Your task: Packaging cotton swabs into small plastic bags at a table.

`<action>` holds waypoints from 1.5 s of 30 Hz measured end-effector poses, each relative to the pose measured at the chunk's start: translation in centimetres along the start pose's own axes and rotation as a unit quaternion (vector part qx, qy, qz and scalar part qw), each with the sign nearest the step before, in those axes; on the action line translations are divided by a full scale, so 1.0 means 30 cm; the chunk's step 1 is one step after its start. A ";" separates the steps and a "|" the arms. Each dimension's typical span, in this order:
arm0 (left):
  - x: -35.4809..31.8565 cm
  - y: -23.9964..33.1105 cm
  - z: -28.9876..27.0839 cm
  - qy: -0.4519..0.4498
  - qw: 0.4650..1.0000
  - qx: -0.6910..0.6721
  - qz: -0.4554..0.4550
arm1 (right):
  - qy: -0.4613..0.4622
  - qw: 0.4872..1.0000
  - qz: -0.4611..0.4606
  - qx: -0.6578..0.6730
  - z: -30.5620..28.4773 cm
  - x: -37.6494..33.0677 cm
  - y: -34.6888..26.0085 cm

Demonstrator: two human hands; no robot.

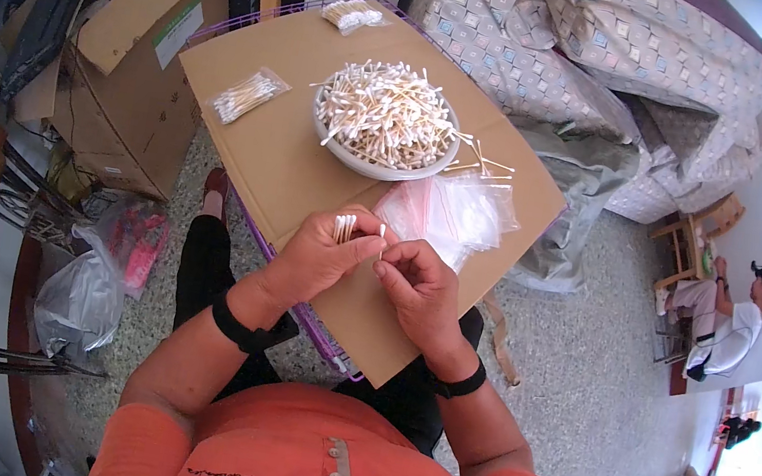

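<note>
My left hand [328,252] is closed around a small bundle of cotton swabs [344,227], their white tips showing above the fingers. Close beside it, my right hand [417,288] pinches a single cotton swab [382,238] upright between thumb and fingertips. Beyond both hands stands a round pale bowl [373,170] heaped with loose cotton swabs [388,113]. Clear plastic bags with a reddish edge [449,214] lie in a pile right of the bowl, near my right hand. A few loose swabs [482,166] stick out between bowl and bags.
On the cardboard sheet [262,179] lie a filled swab packet [250,95] at left and another [353,15] at the far edge. A large cardboard box [141,94] stands left. Patterned cushions [527,53] are stacked behind. A person [731,325] sits at far right.
</note>
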State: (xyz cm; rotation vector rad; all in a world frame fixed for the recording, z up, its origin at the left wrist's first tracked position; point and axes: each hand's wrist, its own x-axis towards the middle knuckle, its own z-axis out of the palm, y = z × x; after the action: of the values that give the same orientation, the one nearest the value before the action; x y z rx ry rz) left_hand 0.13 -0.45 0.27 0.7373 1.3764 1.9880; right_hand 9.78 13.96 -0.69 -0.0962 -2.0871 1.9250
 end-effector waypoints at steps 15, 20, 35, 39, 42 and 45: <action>0.013 -0.024 0.002 -0.051 0.977 0.176 0.113 | -0.004 0.998 -0.036 -0.052 0.006 -0.001 0.000; 0.005 -0.014 0.008 -0.025 0.977 0.137 0.160 | 0.028 0.991 -0.076 -0.108 -0.005 -0.018 -0.014; -0.147 0.008 0.081 -0.125 0.980 -0.129 -0.083 | -0.282 0.874 -0.237 -0.318 -0.019 -0.002 -0.273; -0.167 0.033 0.073 -0.144 0.967 -0.159 -0.141 | -0.304 0.874 -0.218 -0.309 -0.027 -0.020 -0.269; -0.176 0.032 0.092 -0.124 0.975 -0.129 -0.132 | -0.298 0.886 -0.215 -0.284 -0.027 -0.043 -0.276; -0.194 0.056 0.105 -0.130 0.966 -0.150 -0.165 | -0.257 0.916 -0.192 -0.241 -0.039 -0.070 -0.282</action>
State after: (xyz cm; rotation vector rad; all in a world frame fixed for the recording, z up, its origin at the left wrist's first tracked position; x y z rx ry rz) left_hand 6.03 -3.32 2.24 0.5627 0.9469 1.7137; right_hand 13.36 13.71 7.34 0.7361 -2.6206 1.2571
